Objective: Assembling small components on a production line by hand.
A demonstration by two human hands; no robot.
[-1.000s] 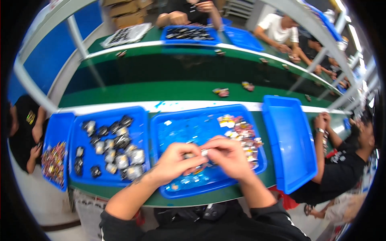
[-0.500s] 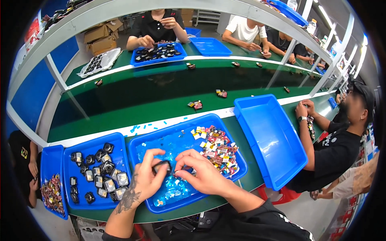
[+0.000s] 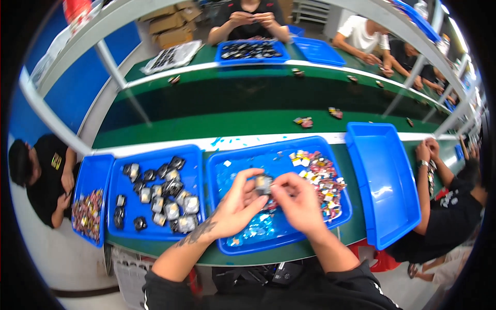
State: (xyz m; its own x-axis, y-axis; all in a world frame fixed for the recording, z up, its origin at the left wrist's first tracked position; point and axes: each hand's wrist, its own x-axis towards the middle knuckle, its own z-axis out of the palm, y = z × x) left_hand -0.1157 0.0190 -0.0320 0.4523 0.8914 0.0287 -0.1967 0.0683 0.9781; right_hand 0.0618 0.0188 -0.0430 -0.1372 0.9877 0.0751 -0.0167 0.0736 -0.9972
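I hold a small grey part (image 3: 262, 183) between both hands above the middle blue tray (image 3: 222, 170). My left hand (image 3: 235, 204) pinches it from the left with thumb and fingers closed narrow on it, and my right hand (image 3: 297, 201) pinches it from the right, fingertips also closed on it. The part sits off the tray floor, between my two thumbs, too small for me to tell its details. To its right in the same tray lies a heap of colourful small pieces (image 3: 320, 175); clear shiny bits (image 3: 258, 227) lie under my hands. The tray on my left (image 3: 191, 155) holds many dark wrapped pieces (image 3: 165, 194). I judge I am in the middle of assembling or wrapping this one part; the next move seems to call for a steady two-handed pinch and fine finger work
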